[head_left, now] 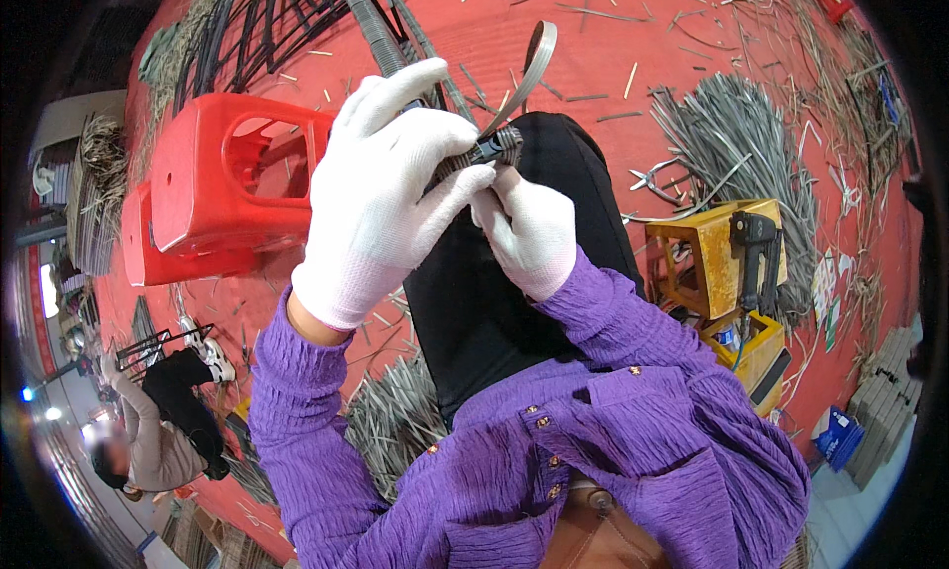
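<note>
Both my hands wear white knit gloves and meet above my black-trousered lap. My left hand [381,188] is curled round the end of a frame bar wrapped in grey-brown strip [507,146], its thumb and forefinger on either side. My right hand [534,228] pinches at the lower edge of the same bar, close to the left thumb tip. What lies between the right fingertips is mostly hidden. From the bar by my left forefinger, a flat grey strip [540,60] rises and loops over. Beyond the left fingers the wrapped frame [371,25] runs to the top edge.
Stacked red plastic stools [188,178] stand left. At right lie a bundle of grey strips [736,139], pliers [652,178] and a yellow stool [712,258] with a black tool [756,248]. Strip scraps litter the red floor. A person [163,421] sits at far left.
</note>
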`<state>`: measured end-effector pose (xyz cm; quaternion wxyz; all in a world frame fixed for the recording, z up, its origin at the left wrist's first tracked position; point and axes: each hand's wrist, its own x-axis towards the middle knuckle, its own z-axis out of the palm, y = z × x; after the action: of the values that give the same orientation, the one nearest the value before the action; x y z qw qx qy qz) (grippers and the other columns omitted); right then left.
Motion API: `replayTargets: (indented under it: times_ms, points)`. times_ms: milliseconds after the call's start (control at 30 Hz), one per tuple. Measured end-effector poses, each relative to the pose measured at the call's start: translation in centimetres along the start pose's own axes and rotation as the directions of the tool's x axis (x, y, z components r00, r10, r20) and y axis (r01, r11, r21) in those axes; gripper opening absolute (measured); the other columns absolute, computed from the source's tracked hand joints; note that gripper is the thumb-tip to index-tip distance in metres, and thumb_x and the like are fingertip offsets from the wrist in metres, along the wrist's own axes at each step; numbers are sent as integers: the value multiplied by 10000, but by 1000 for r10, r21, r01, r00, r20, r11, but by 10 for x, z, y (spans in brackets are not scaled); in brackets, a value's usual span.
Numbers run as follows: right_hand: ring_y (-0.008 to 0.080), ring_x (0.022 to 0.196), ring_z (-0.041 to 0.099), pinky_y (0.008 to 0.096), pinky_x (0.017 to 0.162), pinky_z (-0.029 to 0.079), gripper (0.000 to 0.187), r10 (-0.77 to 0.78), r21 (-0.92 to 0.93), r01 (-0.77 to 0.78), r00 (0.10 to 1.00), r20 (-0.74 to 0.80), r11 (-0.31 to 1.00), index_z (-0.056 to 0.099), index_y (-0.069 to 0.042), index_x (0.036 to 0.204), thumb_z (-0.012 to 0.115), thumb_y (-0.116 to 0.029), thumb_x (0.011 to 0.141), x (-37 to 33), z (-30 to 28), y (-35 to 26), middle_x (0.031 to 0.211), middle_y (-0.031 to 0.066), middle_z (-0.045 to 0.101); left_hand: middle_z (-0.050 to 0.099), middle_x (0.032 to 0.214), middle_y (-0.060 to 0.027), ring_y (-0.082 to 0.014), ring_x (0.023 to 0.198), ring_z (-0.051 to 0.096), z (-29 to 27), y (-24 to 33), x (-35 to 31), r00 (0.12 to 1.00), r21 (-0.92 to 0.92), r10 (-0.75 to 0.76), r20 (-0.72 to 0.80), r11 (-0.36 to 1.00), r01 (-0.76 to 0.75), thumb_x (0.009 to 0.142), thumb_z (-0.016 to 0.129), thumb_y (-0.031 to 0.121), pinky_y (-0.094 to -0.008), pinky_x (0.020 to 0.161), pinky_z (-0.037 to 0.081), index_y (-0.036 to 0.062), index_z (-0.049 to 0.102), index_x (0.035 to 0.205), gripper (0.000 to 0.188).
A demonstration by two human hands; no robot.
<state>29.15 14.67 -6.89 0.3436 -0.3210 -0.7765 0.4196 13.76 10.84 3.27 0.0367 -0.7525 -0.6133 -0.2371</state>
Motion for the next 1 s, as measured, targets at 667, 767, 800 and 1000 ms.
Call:
replayTargets:
  times_ms: [667, 767, 800, 1000]
  points:
    - [56, 703, 492, 233, 639, 408, 205, -49, 598, -345, 839, 543, 724, 587, -36, 860, 596, -201, 981, 17, -104, -30, 759, -20, 526, 646, 1144, -150, -329, 1103, 622, 10, -3, -17, 994, -248, -91, -61, 966, 73, 686, 812, 71, -403, 942, 498, 66, 602, 1122, 483]
    - [87, 732, 552, 243, 655, 440, 185, -175, 505, -15, 929, 326, 863, 707, -2, 886, 667, -180, 913, 49, -96, -38, 800, 15, 599, 654, 1141, -138, -325, 1111, 622, 26, 1, -19, 975, -218, -101, -197, 974, 57, 673, 853, 99, -394, 948, 497, 68, 604, 1091, 488]
    - [93, 745, 564, 241, 658, 443, 206, -258, 417, 123, 923, 284, 901, 728, -1, 904, 682, -202, 905, 66, -88, -35, 808, 18, 609, 643, 1121, -126, -317, 1110, 611, 32, 4, -18, 943, -246, -108, -314, 969, 29, 648, 881, 109, -390, 941, 497, 71, 610, 1070, 503]
    - [48, 749, 544, 230, 673, 445, 338, 91, 308, -292, 842, 531, 906, 754, -49, 940, 624, -357, 981, 113, -59, -16, 751, -26, 595, 611, 1041, -75, -259, 1042, 578, 32, 11, -21, 950, -100, -120, -288, 990, 95, 655, 881, 89, -381, 938, 465, 89, 748, 1029, 397]
